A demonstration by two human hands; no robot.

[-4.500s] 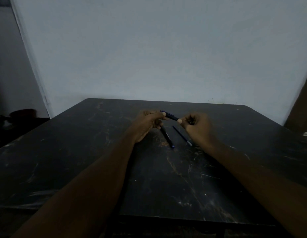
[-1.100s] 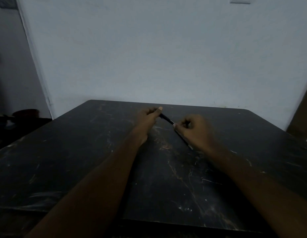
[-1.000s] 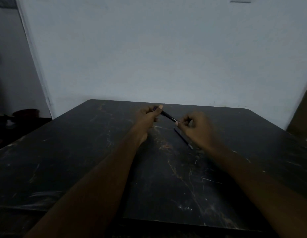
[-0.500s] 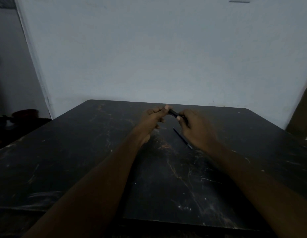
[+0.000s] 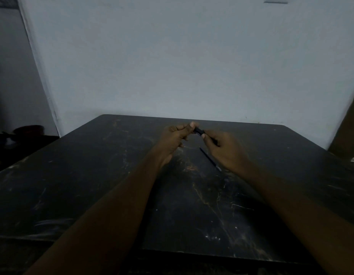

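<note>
You are leaning over a dark, veined table (image 5: pixel 93 175) that is standing against a pale wall (image 5: pixel 182 66). Your left hand (image 5: pixel 173 139) is hovering above the far middle of the table, fingers curled, thumb and forefinger pinching one end of a short dark pen (image 5: pixel 199 132). Your right hand (image 5: pixel 225 151), close beside it, is curling round the other end. The pen is hanging above the table between both hands, sloping down toward the right. A thin dark rod (image 5: pixel 209 158) is lying on the table just beside your right hand.
</note>
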